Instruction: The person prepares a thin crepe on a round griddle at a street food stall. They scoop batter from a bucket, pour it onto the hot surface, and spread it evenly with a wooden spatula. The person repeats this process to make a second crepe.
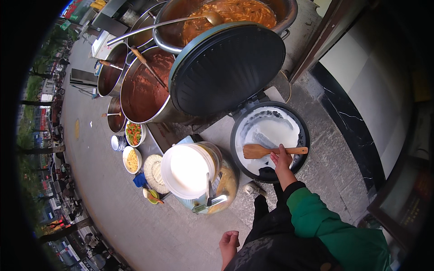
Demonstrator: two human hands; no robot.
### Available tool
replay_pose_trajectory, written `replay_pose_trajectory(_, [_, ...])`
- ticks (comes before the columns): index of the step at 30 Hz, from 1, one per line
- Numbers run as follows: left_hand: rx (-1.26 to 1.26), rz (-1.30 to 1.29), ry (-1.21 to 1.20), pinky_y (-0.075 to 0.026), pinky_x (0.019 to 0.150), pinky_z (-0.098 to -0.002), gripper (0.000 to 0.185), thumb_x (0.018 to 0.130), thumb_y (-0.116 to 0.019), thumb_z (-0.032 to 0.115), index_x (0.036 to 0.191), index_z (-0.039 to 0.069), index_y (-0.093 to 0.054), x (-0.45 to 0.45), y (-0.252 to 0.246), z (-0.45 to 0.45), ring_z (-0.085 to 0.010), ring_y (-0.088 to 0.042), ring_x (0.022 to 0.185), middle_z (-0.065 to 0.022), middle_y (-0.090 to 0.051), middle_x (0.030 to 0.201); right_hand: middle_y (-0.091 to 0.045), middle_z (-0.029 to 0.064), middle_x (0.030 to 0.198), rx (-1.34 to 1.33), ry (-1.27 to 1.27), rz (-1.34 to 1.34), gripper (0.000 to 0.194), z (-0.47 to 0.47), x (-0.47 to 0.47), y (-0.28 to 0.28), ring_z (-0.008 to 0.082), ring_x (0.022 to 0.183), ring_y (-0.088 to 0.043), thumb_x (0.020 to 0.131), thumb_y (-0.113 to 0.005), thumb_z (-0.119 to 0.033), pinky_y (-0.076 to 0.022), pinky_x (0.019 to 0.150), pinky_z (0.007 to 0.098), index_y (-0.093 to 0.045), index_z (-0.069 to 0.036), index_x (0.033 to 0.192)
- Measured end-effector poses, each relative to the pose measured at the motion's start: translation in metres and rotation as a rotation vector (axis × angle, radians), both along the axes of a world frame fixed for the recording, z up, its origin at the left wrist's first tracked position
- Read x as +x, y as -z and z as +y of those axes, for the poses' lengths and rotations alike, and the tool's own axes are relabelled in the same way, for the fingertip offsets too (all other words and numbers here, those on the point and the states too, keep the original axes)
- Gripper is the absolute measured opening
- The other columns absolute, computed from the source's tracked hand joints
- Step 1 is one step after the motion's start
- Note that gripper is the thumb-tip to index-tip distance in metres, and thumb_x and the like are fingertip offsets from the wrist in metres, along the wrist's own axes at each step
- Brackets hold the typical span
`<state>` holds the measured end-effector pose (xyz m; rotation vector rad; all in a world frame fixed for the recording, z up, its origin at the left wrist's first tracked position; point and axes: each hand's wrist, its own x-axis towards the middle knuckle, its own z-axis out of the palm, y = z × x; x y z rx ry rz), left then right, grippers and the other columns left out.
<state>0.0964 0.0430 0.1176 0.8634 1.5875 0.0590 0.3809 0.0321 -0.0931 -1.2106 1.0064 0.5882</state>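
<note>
My right hand (282,161), in a green sleeve, grips a wooden spatula (256,151) by its handle. The spatula is over a round electric griddle (306,132), whose black plate carries a spread layer of white batter (271,130). Dark bare patches show through the batter around its edge. Behind the plate stands the raised griddle lid (227,73), its black ribbed underside facing me. My left hand (230,242) hangs low beside my dark clothing, fingers curled in with nothing visible in them. Left of the griddle is a white bucket (188,171) of white liquid, with a dark-handled tool at its rim.
A large pot (162,111) of red-brown sauce and a wide steel basin (291,15) of orange stew stand behind the lid. A long ladle (152,28) lies across the basin. Bowls of chopped peppers (134,133) and pale shreds (132,160) sit near a woven basket (155,172).
</note>
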Motion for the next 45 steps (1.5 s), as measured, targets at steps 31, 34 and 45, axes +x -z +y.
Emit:
replay_pose_trajectory(31, [0.035, -0.029, 0.038, -0.032, 0.044, -0.02, 0.013, 0.078, -0.059, 0.016, 0.078, 0.003, -0.056, 0.02, 0.0, -0.003, -0.0062, -0.041, 0.047, 0.0012, -0.048, 0.056, -0.057, 0.0056, 0.069, -0.193, -0.251, -0.11, 0.026, -0.08, 0.097, -0.016, 0.0137, 0.052, -0.058, 0.076, -0.061, -0.03, -0.0494, 0.045, 0.0224, -0.05, -0.007, 0.085])
replay_pose_trajectory(34, [0.031, -0.056, 0.031, -0.032, 0.044, -0.0199, 0.013, 0.078, -0.059, 0.016, 0.078, 0.003, -0.056, 0.023, 0.001, -0.003, -0.0061, -0.041, 0.047, 0.0012, -0.048, 0.056, -0.058, 0.0057, 0.068, -0.308, -0.211, -0.181, 0.025, -0.115, 0.126, -0.034, 0.0127, 0.051, -0.058, 0.077, -0.06, -0.029, -0.0485, 0.044, 0.0215, -0.051, -0.007, 0.084])
replay_pose_trajectory(45, [0.022, -0.044, 0.037, -0.031, 0.044, -0.0199, 0.014, 0.077, -0.06, 0.017, 0.078, 0.004, -0.055, 0.031, 0.0, 0.001, -0.006, -0.041, 0.047, 0.0011, -0.048, 0.057, -0.06, 0.0083, 0.063, -0.192, -0.638, -0.167, 0.024, -0.059, 0.068, -0.027, 0.0128, 0.045, -0.056, 0.074, -0.061, -0.024, -0.0458, 0.039, 0.0217, -0.055, -0.001, 0.072])
